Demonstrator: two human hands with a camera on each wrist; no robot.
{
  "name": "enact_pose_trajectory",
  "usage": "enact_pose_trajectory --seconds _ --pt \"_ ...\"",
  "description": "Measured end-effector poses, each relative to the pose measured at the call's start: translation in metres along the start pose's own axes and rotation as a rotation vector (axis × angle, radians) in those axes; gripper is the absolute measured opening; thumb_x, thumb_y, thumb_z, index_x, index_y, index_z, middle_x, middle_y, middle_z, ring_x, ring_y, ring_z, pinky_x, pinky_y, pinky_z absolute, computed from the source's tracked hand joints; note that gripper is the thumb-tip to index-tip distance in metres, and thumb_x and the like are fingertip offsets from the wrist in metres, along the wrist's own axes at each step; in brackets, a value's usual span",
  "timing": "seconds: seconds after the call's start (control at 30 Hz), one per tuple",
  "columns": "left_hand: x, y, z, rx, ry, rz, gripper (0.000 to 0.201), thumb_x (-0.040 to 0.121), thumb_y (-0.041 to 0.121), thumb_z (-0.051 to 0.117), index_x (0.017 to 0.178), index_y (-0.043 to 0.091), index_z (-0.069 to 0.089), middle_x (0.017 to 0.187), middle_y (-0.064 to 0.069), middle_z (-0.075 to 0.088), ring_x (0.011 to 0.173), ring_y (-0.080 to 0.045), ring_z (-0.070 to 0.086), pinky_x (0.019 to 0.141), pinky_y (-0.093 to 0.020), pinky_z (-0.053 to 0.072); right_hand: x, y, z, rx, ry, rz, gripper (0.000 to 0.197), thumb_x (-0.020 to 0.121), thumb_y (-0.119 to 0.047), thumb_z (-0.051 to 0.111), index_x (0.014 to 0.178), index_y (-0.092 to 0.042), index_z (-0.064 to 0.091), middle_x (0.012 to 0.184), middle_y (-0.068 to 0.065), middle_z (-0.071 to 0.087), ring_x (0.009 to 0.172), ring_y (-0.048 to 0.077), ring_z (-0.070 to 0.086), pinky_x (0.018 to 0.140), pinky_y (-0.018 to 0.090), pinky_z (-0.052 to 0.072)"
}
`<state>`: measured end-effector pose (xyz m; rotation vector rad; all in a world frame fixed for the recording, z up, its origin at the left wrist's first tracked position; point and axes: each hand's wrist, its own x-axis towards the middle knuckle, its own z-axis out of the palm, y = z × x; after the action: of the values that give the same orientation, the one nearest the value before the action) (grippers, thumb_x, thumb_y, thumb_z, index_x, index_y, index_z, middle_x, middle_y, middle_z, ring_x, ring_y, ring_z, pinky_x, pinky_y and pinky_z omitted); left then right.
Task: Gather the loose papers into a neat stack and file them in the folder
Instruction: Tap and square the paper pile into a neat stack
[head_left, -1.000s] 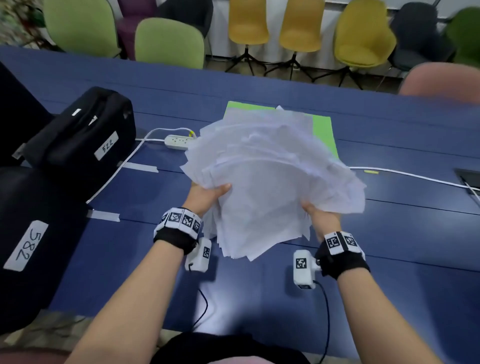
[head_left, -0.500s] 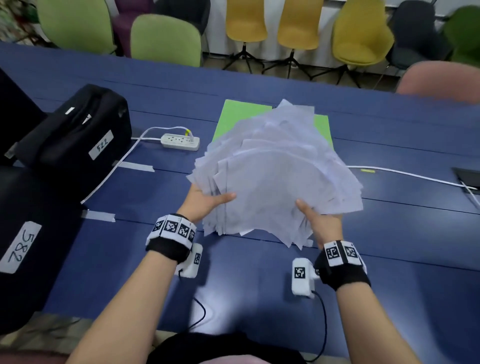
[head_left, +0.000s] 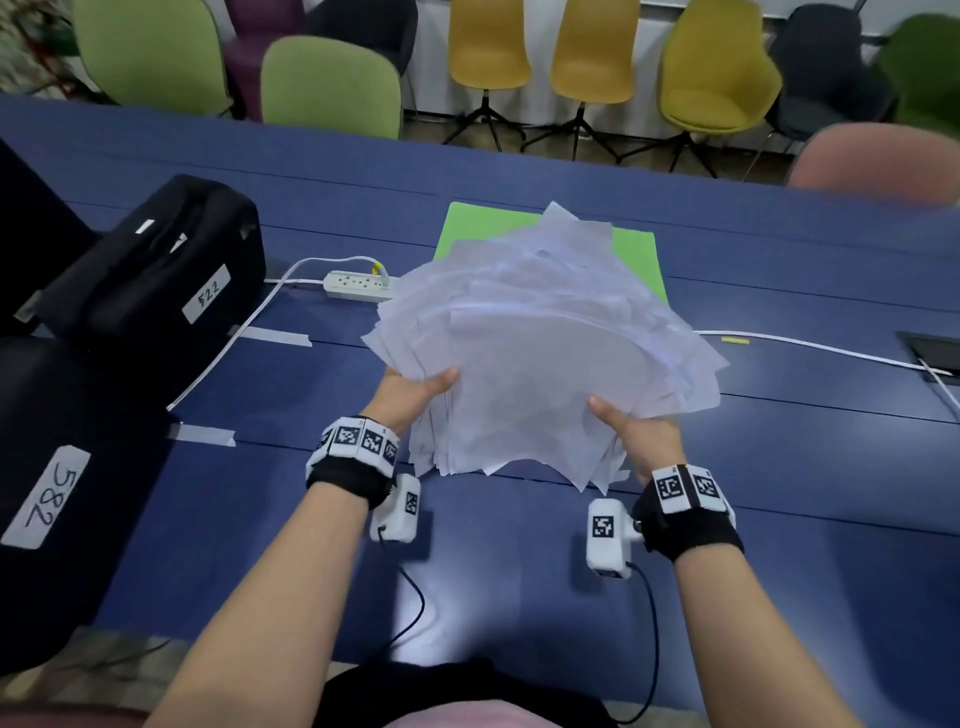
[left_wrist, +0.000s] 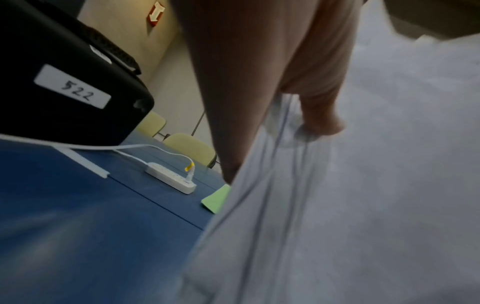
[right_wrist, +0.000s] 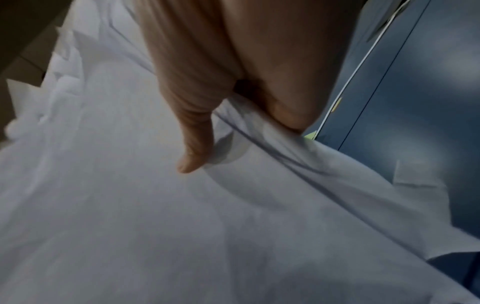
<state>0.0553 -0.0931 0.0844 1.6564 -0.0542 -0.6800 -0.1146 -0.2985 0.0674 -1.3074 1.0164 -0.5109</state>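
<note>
A thick, uneven bundle of white papers (head_left: 540, 364) is held up over the blue table (head_left: 779, 467), its corners fanned out in many directions. My left hand (head_left: 415, 387) grips its left edge, thumb on top and fingers hidden beneath. My right hand (head_left: 631, 428) grips the lower right edge the same way. The left wrist view shows my thumb pressing the papers (left_wrist: 337, 205); in the right wrist view the thumb lies on the papers (right_wrist: 130, 205). A green folder (head_left: 478, 228) lies flat on the table behind the bundle, mostly hidden; one corner of the folder (left_wrist: 217, 200) shows.
Two black cases labelled 522 (head_left: 156, 280) and 582 (head_left: 62, 467) stand at the left. A white power strip (head_left: 358, 286) with its cord lies left of the folder, and a white cable (head_left: 810, 345) runs off right. Chairs (head_left: 717, 78) line the table's far side.
The bundle has shifted forward and slightly right, its lower edge dropping toward the table. Both hands moved with it and kept their grip.
</note>
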Motion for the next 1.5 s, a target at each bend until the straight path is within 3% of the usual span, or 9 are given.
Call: enact_pose_trajectory --seconds 0.3,0.4,0.5,0.67,0.83,1.07,1.3,1.4,1.5 --pt "-0.004 0.002 0.012 -0.035 0.057 0.01 0.045 0.083 0.015 0.073 0.121 0.007 0.05 0.119 -0.004 0.06 0.107 -0.016 0.057 0.09 -0.025 0.041 -0.011 -0.027 0.015 0.094 0.08 -0.128 0.06 0.082 -0.011 0.07 0.135 -0.011 0.04 0.118 -0.003 0.056 0.102 0.012 0.054 0.067 -0.003 0.043" --pt "-0.011 0.008 0.001 -0.042 0.027 0.066 0.034 0.077 0.008 0.078 0.108 0.009 0.064 0.106 -0.004 0.069 0.094 -0.01 0.067 0.087 -0.025 0.05 -0.011 -0.038 0.003 0.104 0.005 -0.165 0.051 0.079 -0.017 0.075 0.126 -0.013 0.056 0.114 -0.004 0.066 0.099 0.011 0.064 0.083 0.013 0.052" --pt "-0.015 0.004 -0.018 0.045 -0.064 0.069 0.027 0.071 0.001 0.08 0.09 0.014 0.066 0.087 0.004 0.069 0.066 0.006 0.067 0.079 -0.016 0.055 -0.014 -0.028 -0.008 -0.042 -0.108 -0.113 0.036 0.081 -0.018 0.073 0.115 -0.009 0.064 0.102 -0.001 0.066 0.076 -0.003 0.064 0.069 0.002 0.045" --pt "-0.011 -0.006 -0.031 0.122 -0.101 0.072 0.034 0.072 0.001 0.08 0.099 0.01 0.061 0.083 0.009 0.063 0.072 0.003 0.059 0.054 -0.002 0.047 -0.017 -0.007 -0.008 -0.04 -0.203 -0.218 0.043 0.073 0.008 0.073 0.107 -0.017 0.062 0.081 -0.02 0.074 0.078 -0.006 0.068 0.073 0.013 0.051" --pt "0.0 -0.001 -0.035 0.084 -0.166 0.129 0.06 0.067 -0.009 0.079 0.121 0.004 0.058 0.101 0.005 0.069 0.079 0.008 0.068 0.065 -0.007 0.051 -0.012 -0.011 -0.014 -0.043 -0.274 -0.271 0.04 0.074 0.008 0.071 0.103 -0.019 0.065 0.083 -0.02 0.074 0.081 -0.006 0.068 0.071 0.008 0.05" --pt "0.011 0.012 -0.022 0.031 -0.199 0.185 0.07 0.052 0.002 0.085 0.117 0.009 0.063 0.118 -0.01 0.069 0.107 -0.019 0.067 0.086 -0.028 0.055 -0.006 -0.02 -0.014 -0.126 -0.343 -0.326 0.04 0.072 -0.008 0.078 0.103 -0.032 0.069 0.12 0.004 0.067 0.11 0.014 0.063 0.094 0.023 0.048" --pt "0.016 0.012 -0.027 -0.033 -0.189 0.171 0.052 0.054 0.008 0.088 0.102 0.015 0.069 0.107 -0.006 0.073 0.099 -0.016 0.07 0.089 -0.034 0.053 -0.004 -0.018 -0.011 -0.036 -0.327 -0.176 0.051 0.051 -0.031 0.089 0.096 -0.016 0.071 0.094 -0.001 0.076 0.088 0.013 0.071 0.082 0.031 0.053" --pt "0.01 0.013 -0.019 -0.044 -0.229 0.193 0.058 0.052 0.014 0.088 0.105 0.02 0.068 0.109 -0.001 0.073 0.104 -0.014 0.069 0.086 -0.027 0.054 -0.003 -0.013 -0.004 -0.083 -0.331 -0.217 0.041 0.069 -0.009 0.081 0.104 -0.028 0.07 0.115 0.002 0.069 0.107 0.016 0.065 0.097 0.034 0.05" --pt "0.006 0.012 -0.007 -0.099 -0.212 0.237 0.065 0.059 0.003 0.085 0.119 0.013 0.062 0.116 -0.003 0.07 0.107 -0.013 0.067 0.086 -0.025 0.054 -0.004 -0.013 0.006 0.042 -0.152 -0.221 0.036 0.073 -0.001 0.076 0.104 -0.018 0.067 0.096 -0.006 0.072 0.088 0.007 0.069 0.098 0.037 0.05"
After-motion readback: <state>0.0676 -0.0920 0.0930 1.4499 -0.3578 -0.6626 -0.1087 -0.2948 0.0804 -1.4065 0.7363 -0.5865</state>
